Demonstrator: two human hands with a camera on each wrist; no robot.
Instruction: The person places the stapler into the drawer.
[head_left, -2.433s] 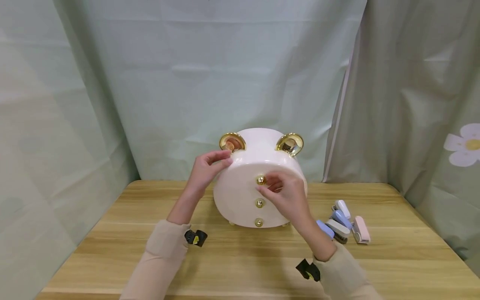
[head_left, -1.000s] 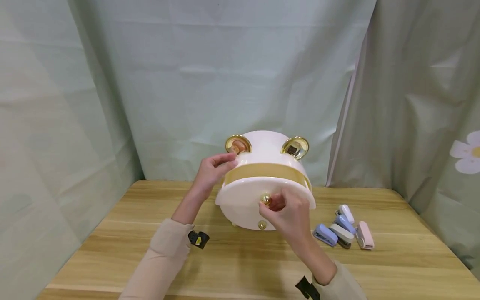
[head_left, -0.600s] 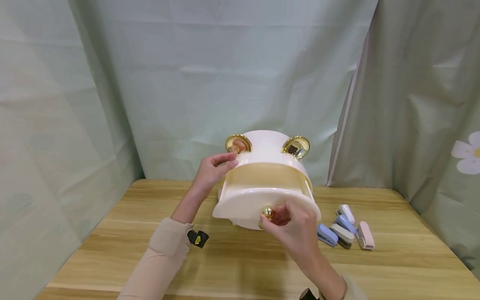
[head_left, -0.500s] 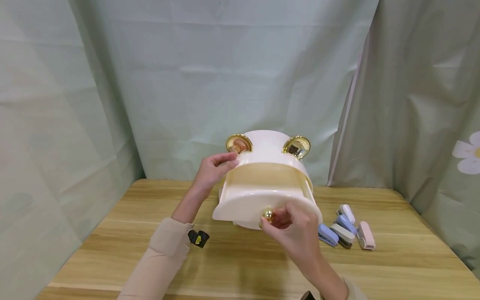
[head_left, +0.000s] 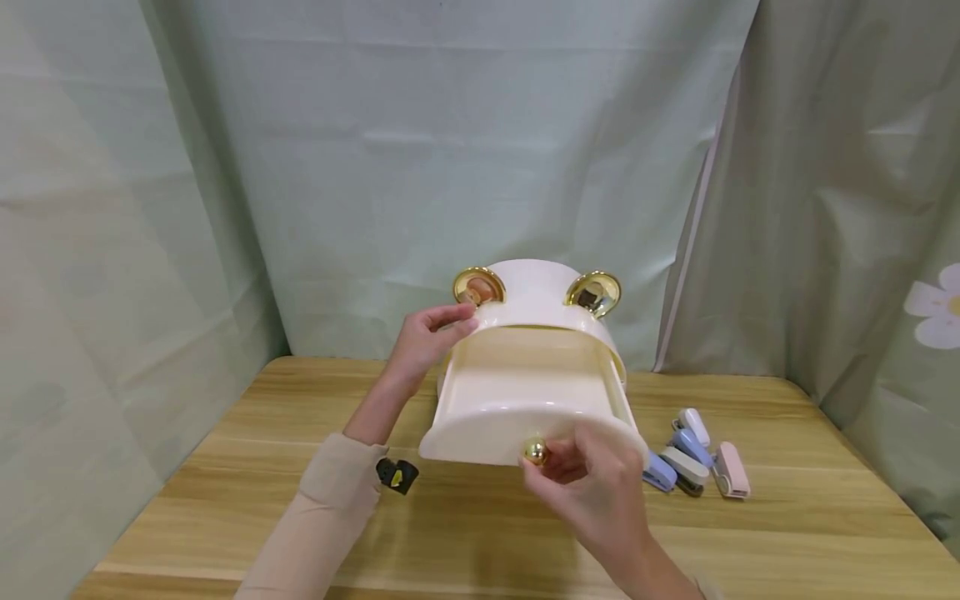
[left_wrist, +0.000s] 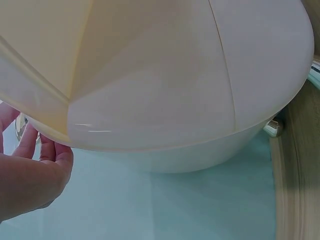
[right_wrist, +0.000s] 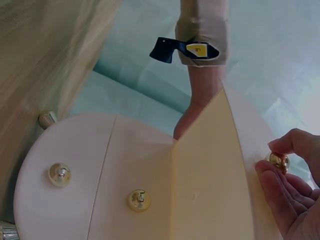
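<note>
A round white drawer box (head_left: 536, 292) with two gold ears (head_left: 478, 287) stands at the back middle of the wooden table (head_left: 247, 500). Its top drawer (head_left: 517, 400) is pulled far out toward me and looks empty. My right hand (head_left: 551, 460) pinches the drawer's gold knob (head_left: 535, 451). The right wrist view shows that knob (right_wrist: 278, 160) between my fingers (right_wrist: 280, 192), with two more gold knobs (right_wrist: 138, 199) on the shut drawer fronts below. My left hand (head_left: 459, 318) grips the box's upper left edge beside the ear. Its fingers (left_wrist: 35, 170) show under the box's rim (left_wrist: 200, 75).
Several small staplers (head_left: 693, 462) in blue, white and pink lie on the table just right of the box. Pale green curtains hang behind and on both sides. A gold foot (left_wrist: 273, 128) shows under the box.
The top drawer has slid steadily out toward me, drawn by my right hand on its knob. My left hand has stayed on the box's upper edge.
</note>
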